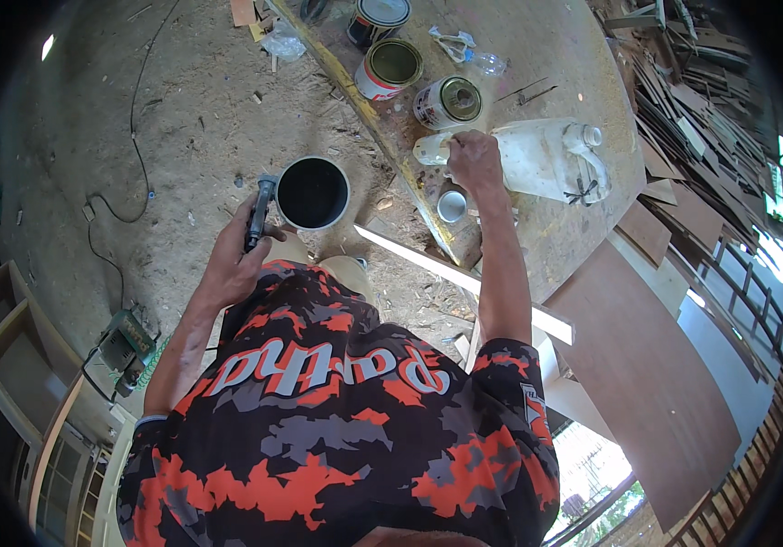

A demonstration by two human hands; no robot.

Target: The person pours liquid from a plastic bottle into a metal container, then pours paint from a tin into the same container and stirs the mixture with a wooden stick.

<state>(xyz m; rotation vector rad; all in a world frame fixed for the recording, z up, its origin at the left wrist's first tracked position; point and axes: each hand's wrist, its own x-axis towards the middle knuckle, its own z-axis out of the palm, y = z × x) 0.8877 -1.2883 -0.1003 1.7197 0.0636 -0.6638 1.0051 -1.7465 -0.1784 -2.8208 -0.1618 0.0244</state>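
Observation:
My left hand [244,244] grips the handle of a spray gun [262,205], whose round cup [312,192] is open on top and dark inside. My right hand [475,164] reaches over the worn table [563,248] with its fingers closed round a pale cylindrical container [430,150]. Right of that hand is a translucent plastic jug [542,159] with a handle. A small white cup [452,206] sits just below the pale container. Beyond my right hand stands a paint can [447,102], with two more cans [391,68] [378,20] farther back near the table edge.
A plastic bottle [484,61] lies behind the cans. A long white strip [437,269] slants under my right forearm. A cord [141,159] crosses the littered floor to a green machine [127,342]. Wooden cabinet frames [9,337] are at left, stacked boards [683,137] and large panels [647,365] at right.

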